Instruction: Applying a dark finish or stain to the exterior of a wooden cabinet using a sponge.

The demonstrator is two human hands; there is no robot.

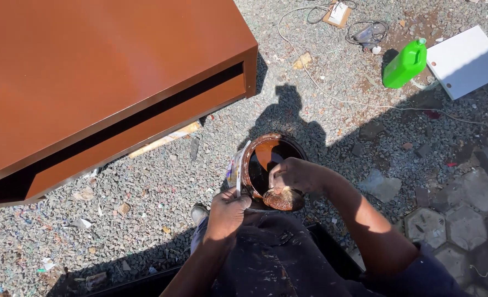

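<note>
On sunlit grey gravel ground (pixel 161 181) beside a glossy red-brown wooden cabinet (pixel 90 71), the left hand (pixel 227 212) grips a tilted round tin of brown stain (pixel 266 162) while the right hand (pixel 296 175) clasps a stain-soaked cloth pad (pixel 282 199) at its rim, a green plastic jug (pixel 404 65) lying well apart.

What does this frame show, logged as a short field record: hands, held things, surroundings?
left hand: grips the side of the round tin of dark brown liquid, tilted
right hand: over the tin's mouth, fingers pressing a brown-soaked wad at the rim
nearby furniture: glossy reddish-brown cabinet, to the left
ground: grey gravel, hexagonal pavers at right
other items: green plastic jug, white flat board, loose cables
</note>
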